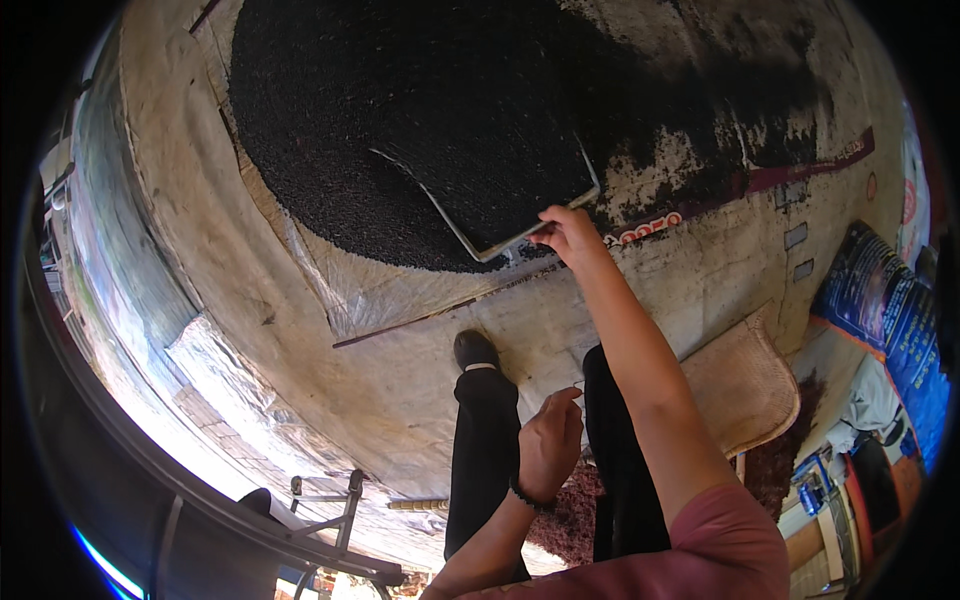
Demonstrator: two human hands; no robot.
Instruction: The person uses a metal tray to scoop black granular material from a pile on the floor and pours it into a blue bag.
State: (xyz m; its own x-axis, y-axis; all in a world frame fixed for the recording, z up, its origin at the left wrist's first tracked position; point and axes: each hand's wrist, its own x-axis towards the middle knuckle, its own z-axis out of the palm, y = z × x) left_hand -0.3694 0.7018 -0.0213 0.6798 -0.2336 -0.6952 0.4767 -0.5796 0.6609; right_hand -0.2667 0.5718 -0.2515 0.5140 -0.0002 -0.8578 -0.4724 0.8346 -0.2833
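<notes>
My right hand [566, 232] reaches forward and grips the near edge of a flat metal tray [480, 243]. The tray is tilted and heaped with small black grains. It sits against a large pile of the same black grains [400, 110] spread on pale sheeting on the ground. My left hand [548, 445] hangs close to my body above my legs, fingers loosely curled, holding nothing; a dark band circles its wrist. My legs in black trousers and one black shoe [475, 349] stand below the tray.
A woven winnowing basket [750, 385] lies at my right. Blue printed sacks [885, 310] lean at the far right. A clear plastic sheet [330, 280] edges the pile. A metal frame [330, 500] and a low wall run along the left.
</notes>
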